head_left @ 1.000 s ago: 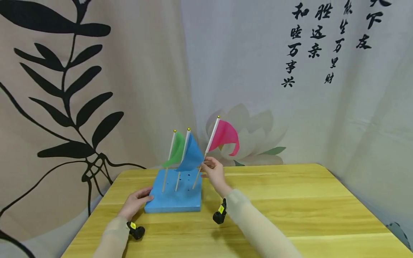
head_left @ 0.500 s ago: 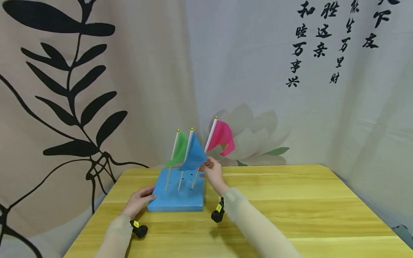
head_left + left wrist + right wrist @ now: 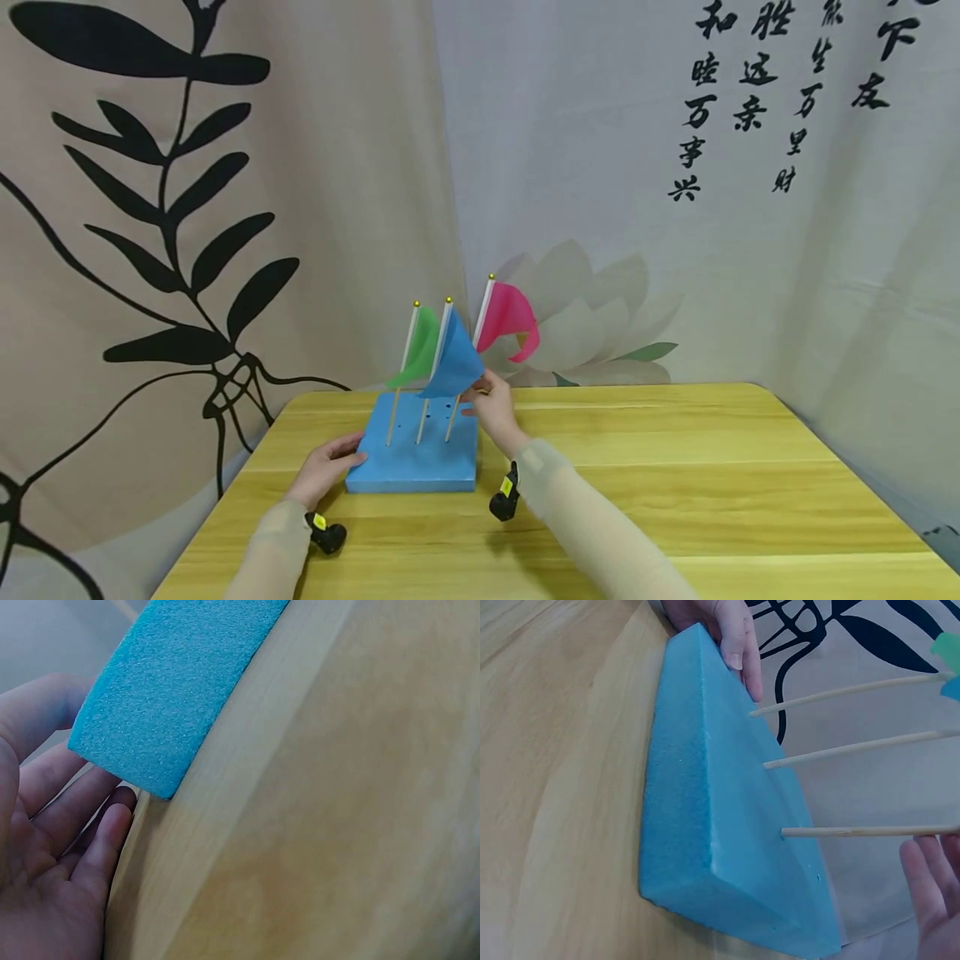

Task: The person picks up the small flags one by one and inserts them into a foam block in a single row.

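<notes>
A blue foam block [image 3: 411, 471] with small holes in its top lies on the table. Two small flags on wooden sticks stand in it, one green [image 3: 422, 346] and one blue [image 3: 454, 360]. My right hand [image 3: 495, 410] pinches the stick of a pink flag [image 3: 510, 315]. In the right wrist view the lower end of this stick [image 3: 855, 832] meets the block's top; how deep it sits cannot be told. At the block's left edge my left hand [image 3: 327, 468] rests against the foam, its fingers [image 3: 71, 802] fairly straight along the side.
The wooden table [image 3: 637, 483] extends to the right and toward the front. Behind it hangs a pale curtain [image 3: 360, 167] with a dark plant print and black writing. Each wrist carries a small black camera [image 3: 504, 497].
My right hand has brought the pink flag leftward and more upright, its stick end now at the block near the other two. My left hand stays at the block's edge. The head view has shifted slightly.
</notes>
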A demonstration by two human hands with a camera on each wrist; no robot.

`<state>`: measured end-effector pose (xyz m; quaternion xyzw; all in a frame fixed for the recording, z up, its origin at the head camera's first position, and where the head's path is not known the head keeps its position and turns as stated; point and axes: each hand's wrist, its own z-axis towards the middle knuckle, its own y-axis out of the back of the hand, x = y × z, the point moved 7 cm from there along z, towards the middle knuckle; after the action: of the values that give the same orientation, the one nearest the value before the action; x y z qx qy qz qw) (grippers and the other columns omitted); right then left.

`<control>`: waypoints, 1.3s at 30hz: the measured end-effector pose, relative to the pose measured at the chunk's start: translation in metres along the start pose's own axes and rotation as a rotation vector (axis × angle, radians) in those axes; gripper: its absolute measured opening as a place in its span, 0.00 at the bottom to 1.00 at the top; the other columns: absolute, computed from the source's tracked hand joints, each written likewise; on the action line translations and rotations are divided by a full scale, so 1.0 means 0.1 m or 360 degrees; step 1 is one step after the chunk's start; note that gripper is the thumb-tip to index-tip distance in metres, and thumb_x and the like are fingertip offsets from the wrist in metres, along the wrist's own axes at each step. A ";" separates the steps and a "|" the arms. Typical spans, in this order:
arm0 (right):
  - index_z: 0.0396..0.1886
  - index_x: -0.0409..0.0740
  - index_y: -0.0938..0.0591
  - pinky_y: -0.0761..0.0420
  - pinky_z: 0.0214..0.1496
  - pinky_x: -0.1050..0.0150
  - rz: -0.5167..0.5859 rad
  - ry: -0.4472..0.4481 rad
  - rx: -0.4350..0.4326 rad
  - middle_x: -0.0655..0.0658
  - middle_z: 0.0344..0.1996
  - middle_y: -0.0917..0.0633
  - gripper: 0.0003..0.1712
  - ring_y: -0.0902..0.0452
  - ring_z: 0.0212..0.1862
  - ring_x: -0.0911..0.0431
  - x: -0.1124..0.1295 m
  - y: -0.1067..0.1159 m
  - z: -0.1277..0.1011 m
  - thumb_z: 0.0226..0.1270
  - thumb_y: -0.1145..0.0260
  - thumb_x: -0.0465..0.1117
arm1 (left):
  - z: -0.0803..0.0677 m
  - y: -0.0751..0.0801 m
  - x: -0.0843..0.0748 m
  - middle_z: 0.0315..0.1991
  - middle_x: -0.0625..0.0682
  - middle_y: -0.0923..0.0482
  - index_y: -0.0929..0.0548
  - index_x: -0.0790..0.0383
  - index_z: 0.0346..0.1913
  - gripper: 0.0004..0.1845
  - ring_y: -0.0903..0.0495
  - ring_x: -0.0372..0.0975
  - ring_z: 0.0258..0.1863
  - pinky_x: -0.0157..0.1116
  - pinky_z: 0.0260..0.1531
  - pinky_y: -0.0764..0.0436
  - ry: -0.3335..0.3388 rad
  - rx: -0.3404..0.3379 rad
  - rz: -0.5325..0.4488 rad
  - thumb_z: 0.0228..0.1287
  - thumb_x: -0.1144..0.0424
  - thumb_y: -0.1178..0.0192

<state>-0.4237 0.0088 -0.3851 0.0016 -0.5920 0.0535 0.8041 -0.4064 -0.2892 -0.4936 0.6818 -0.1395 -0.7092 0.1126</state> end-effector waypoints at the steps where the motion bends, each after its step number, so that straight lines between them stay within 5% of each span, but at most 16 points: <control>1: 0.55 0.32 0.21 0.16 0.40 0.47 0.0004 0.0000 0.0004 0.41 0.33 0.16 0.17 0.21 0.44 0.30 -0.01 0.00 0.00 0.68 0.42 0.27 | 0.00 0.00 0.00 0.67 0.65 0.33 0.32 0.68 0.69 0.34 0.36 0.55 0.67 0.52 0.66 0.38 0.0003 -0.0003 -0.0004 0.64 0.58 0.35; 23: 0.55 0.32 0.22 0.17 0.38 0.43 -0.0068 0.0031 0.0073 0.24 0.42 0.19 0.16 0.21 0.43 0.32 -0.12 0.01 0.02 0.69 0.41 0.28 | 0.02 -0.02 0.00 0.67 0.65 0.35 0.33 0.68 0.70 0.34 0.38 0.55 0.68 0.53 0.66 0.40 -0.0003 -0.0009 -0.0009 0.65 0.58 0.35; 29: 0.51 0.35 0.20 0.15 0.32 0.48 -0.0086 -0.0006 0.0084 0.33 0.38 0.17 0.13 0.17 0.41 0.40 -0.39 0.01 0.13 0.68 0.38 0.30 | 0.01 -0.06 0.00 0.67 0.65 0.34 0.32 0.68 0.69 0.34 0.37 0.55 0.67 0.53 0.66 0.40 0.0017 -0.0012 -0.0020 0.64 0.58 0.35; 39: 0.42 0.34 0.21 0.16 0.25 0.57 -0.0169 0.0015 0.0064 0.40 0.38 0.16 0.08 0.16 0.39 0.48 -0.40 0.01 0.04 0.69 0.36 0.35 | 0.00 -0.05 -0.01 0.68 0.65 0.35 0.32 0.66 0.70 0.35 0.38 0.55 0.67 0.54 0.66 0.40 0.0040 -0.0022 0.0011 0.63 0.55 0.34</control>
<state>-0.4393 0.0063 -0.4217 0.0488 -0.5862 0.0226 0.8084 -0.4063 -0.2838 -0.4941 0.6894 -0.1354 -0.7011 0.1215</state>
